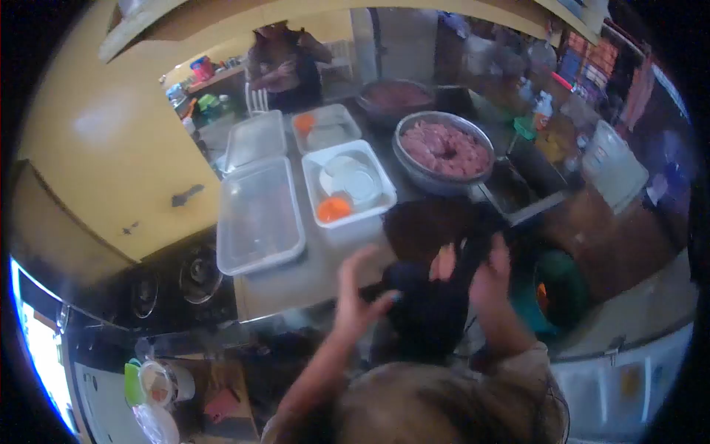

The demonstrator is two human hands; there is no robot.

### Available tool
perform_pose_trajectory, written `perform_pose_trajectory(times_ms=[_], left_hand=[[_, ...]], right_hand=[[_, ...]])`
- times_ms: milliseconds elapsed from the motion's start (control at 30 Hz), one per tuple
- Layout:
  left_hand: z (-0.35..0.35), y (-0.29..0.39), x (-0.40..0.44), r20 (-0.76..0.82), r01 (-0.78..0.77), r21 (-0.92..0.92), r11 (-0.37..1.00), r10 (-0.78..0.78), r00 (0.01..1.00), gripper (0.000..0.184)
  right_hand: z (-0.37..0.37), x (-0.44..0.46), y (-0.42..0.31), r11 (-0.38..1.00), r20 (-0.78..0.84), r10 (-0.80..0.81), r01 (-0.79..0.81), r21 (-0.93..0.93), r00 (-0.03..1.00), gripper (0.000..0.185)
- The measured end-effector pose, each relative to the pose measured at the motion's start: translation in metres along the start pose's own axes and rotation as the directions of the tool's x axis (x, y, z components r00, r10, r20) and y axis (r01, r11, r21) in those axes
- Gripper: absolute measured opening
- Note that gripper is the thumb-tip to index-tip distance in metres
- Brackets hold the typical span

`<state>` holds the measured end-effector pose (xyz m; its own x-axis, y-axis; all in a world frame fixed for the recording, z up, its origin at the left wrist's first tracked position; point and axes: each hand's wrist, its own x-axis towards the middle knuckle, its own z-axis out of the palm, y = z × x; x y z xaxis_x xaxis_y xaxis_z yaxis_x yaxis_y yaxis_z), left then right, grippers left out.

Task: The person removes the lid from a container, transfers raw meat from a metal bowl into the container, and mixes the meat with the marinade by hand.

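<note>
My left hand point(359, 296) is beside a dark, soft-looking black item point(425, 303), its thumb and fingers spread apart in a curve. Fingers of my right hand point(489, 275) wrap around the upper part of that black item, whose kind is too blurred to make out. Just ahead of my left hand stands a white tub point(314, 211) holding a clear round lid or dish and an orange piece. Beyond my right hand a metal bowl point(425, 177) is heaped with cut pink raw meat point(447, 144).
Clear plastic lids or containers point(259, 222) lie on the left of the counter, by a stove point(200, 277). A second tub point(325, 122) and a second bowl point(396, 100) stand farther back. A metal tray point(525, 214) and a green bucket point(566, 296) are rightward. A person point(285, 66) stands opposite.
</note>
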<state>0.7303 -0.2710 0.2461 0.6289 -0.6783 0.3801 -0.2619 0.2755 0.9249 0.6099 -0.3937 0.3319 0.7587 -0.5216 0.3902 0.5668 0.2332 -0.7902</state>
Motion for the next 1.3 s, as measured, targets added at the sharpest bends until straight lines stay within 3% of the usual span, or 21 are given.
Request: perform_pose_trajectory(times_ms=[33, 67, 100, 167, 233, 267, 300, 400, 433, 533, 667, 767, 833, 900, 967, 1000, 1067, 1100, 1167, 1267, 1300], left_hand=[[-0.013, -0.009, -0.011, -0.031, 0.170, -0.136, 0.976, -0.176, 0.984, 0.059], [-0.033, -0.035, -0.026, -0.075, 0.112, 0.102, 0.988, -0.105, 0.992, 0.060], [-0.055, -0.066, -0.046, -0.097, 0.052, 0.337, 0.940, -0.021, 0.995, 0.060], [-0.087, -0.102, -0.098, -0.220, 0.259, 0.382, 0.887, -0.185, 0.958, 0.048], [-0.144, -0.182, -0.183, -0.147, 0.446, 0.405, 0.798, -0.425, 0.893, 0.034], [-0.163, -0.211, -0.233, -0.002, 0.083, 0.819, 0.568, -0.141, 0.990, 0.022], [-0.178, -0.236, -0.288, -0.115, 0.346, 0.676, 0.650, -0.371, 0.922, 0.015], [-0.182, -0.220, -0.380, -0.267, 0.832, 0.336, 0.441, -0.803, 0.533, 0.015], [-0.179, -0.212, -0.397, -0.282, 0.916, 0.225, 0.332, -0.878, 0.387, 0.015], [-0.177, -0.194, -0.418, -0.269, 0.956, 0.113, 0.270, -0.918, 0.291, 0.016], [-0.173, -0.180, -0.423, -0.244, 0.959, 0.065, 0.278, -0.927, 0.285, 0.016], [-0.178, -0.173, -0.412, -0.245, 0.950, 0.022, 0.312, -0.919, 0.308, 0.016], [-0.183, -0.170, -0.410, -0.261, 0.944, -0.009, 0.329, -0.912, 0.316, 0.016], [-0.187, -0.168, -0.410, -0.278, 0.939, -0.034, 0.343, -0.905, 0.320, 0.017], [-0.191, -0.167, -0.410, -0.292, 0.933, -0.057, 0.354, -0.900, 0.324, 0.017], [-0.193, -0.166, -0.409, -0.297, 0.930, -0.067, 0.361, -0.897, 0.326, 0.017], [-0.196, -0.166, -0.408, -0.306, 0.925, -0.092, 0.368, -0.895, 0.325, 0.017], [-0.198, -0.164, -0.407, -0.315, 0.922, -0.105, 0.372, -0.892, 0.324, 0.017], [-0.201, -0.162, -0.408, -0.330, 0.917, -0.129, 0.378, -0.888, 0.319, 0.018], [-0.204, -0.158, -0.407, -0.357, 0.905, -0.170, 0.389, -0.881, 0.312, 0.018], [-0.205, -0.156, -0.406, -0.364, 0.902, -0.182, 0.392, -0.879, 0.309, 0.018]], right_hand=[[0.000, -0.001, -0.005, 0.996, -0.094, -0.090, 0.091, 0.003, 0.991, 0.011], [-0.001, -0.005, -0.008, 0.983, -0.189, -0.181, 0.184, -0.003, 0.965, 0.012], [-0.002, -0.007, -0.014, 0.972, -0.318, -0.218, 0.177, -0.155, 0.923, 0.014], [-0.006, -0.009, -0.024, 0.897, -0.521, -0.332, 0.091, -0.433, 0.786, 0.017], [-0.006, -0.013, -0.029, 0.902, -0.556, -0.384, 0.172, -0.396, 0.737, 0.019], [-0.005, -0.015, -0.031, 0.899, -0.570, -0.412, 0.216, -0.380, 0.711, 0.021], [-0.003, -0.019, -0.034, 0.872, -0.548, -0.447, 0.208, -0.443, 0.707, 0.022], [-0.003, -0.033, -0.044, 0.802, -0.511, -0.510, 0.167, -0.574, 0.692, 0.025], [-0.010, -0.039, -0.045, 0.799, -0.525, -0.512, 0.151, -0.582, 0.680, 0.025], [-0.025, -0.061, -0.042, 0.798, -0.557, -0.505, 0.109, -0.593, 0.660, 0.032], [-0.019, -0.095, -0.042, 0.758, -0.499, -0.424, -0.005, -0.652, 0.756, 0.034], [-0.046, -0.136, -0.023, 0.745, -0.564, -0.373, -0.124, -0.655, 0.737, 0.032], [-0.052, -0.168, -0.008, 0.694, -0.701, -0.317, -0.347, -0.631, 0.639, 0.034], [-0.032, -0.182, -0.002, 0.668, -0.760, -0.130, -0.511, -0.541, 0.637, 0.036], [-0.065, -0.232, 0.032, 0.660, -0.833, 0.052, -0.646, -0.385, 0.550, 0.037], [-0.082, -0.268, 0.049, 0.503, -0.754, 0.073, -0.677, -0.537, 0.652, 0.037], [-0.080, -0.290, 0.066, 0.467, -0.800, 0.169, -0.761, -0.450, 0.576, 0.036], [-0.069, -0.288, 0.072, 0.571, -0.882, 0.256, -0.798, -0.192, 0.395, 0.037], [-0.072, -0.296, 0.078, 0.337, -0.821, 0.148, -0.809, -0.482, 0.551, 0.032], [-0.090, -0.307, 0.082, -0.081, -0.623, 0.057, -0.618, -0.782, 0.780, 0.026], [-0.097, -0.314, 0.084, -0.109, -0.576, 0.058, -0.568, -0.816, 0.815, 0.024]])
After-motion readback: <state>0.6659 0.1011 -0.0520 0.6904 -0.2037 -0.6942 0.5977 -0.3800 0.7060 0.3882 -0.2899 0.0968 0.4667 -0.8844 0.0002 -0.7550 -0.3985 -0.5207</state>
